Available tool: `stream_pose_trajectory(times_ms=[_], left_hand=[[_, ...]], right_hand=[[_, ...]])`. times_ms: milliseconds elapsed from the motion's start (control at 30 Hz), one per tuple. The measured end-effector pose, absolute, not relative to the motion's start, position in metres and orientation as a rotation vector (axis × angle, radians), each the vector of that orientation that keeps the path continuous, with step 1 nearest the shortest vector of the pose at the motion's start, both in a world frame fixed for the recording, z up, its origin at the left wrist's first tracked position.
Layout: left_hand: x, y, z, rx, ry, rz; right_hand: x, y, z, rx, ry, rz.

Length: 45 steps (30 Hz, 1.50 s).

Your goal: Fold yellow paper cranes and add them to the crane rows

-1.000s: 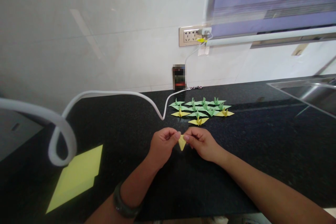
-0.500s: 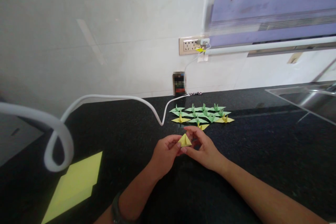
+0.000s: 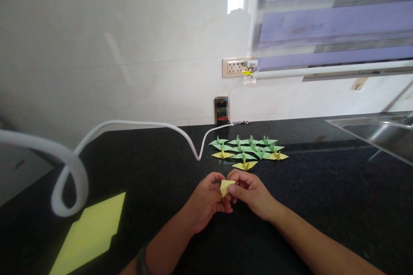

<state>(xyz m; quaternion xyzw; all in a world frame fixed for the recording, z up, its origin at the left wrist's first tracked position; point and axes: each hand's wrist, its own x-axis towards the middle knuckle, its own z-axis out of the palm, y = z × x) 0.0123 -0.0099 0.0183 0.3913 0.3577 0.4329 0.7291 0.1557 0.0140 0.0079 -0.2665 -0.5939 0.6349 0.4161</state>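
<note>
Both of my hands meet over the black counter (image 3: 322,206) and pinch a small yellow folded paper piece (image 3: 225,187) between them. My left hand (image 3: 208,201) grips it from the left with curled fingers, and my right hand (image 3: 250,191) grips it from the right, thumb on top. Just beyond the hands lies a cluster of several finished green and yellow paper cranes (image 3: 248,150), laid out in rows on the counter.
A stack of yellow paper sheets (image 3: 88,236) lies at the near left. A thick white cable (image 3: 71,167) loops across the left side toward a phone (image 3: 221,111) leaning on the wall under a socket (image 3: 237,67). A steel sink (image 3: 380,131) sits at the right.
The hands have drawn closer together and slightly toward me, and the yellow piece has been turned between the fingers. The view has tilted, so everything sits lower in the picture.
</note>
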Motion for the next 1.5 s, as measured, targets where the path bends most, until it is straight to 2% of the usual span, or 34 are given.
stream_pose_trajectory(times_ms=[233, 633, 1300, 1500], left_hand=[[0.012, -0.007, 0.019, 0.997, 0.915, 1.157], [0.013, -0.008, 0.016, 1.005, 1.062, 1.222], [0.011, -0.007, 0.015, 1.063, 1.082, 1.249], [0.008, -0.005, 0.019, 0.983, 0.980, 1.094]], right_hand=[[0.155, 0.018, 0.004, -0.853, -1.377, 1.502], [0.150, 0.014, 0.002, -0.910, -1.388, 1.554], [0.147, 0.015, -0.003, -0.795, -1.289, 1.557], [0.153, 0.018, 0.000, -0.821, -1.399, 1.394]])
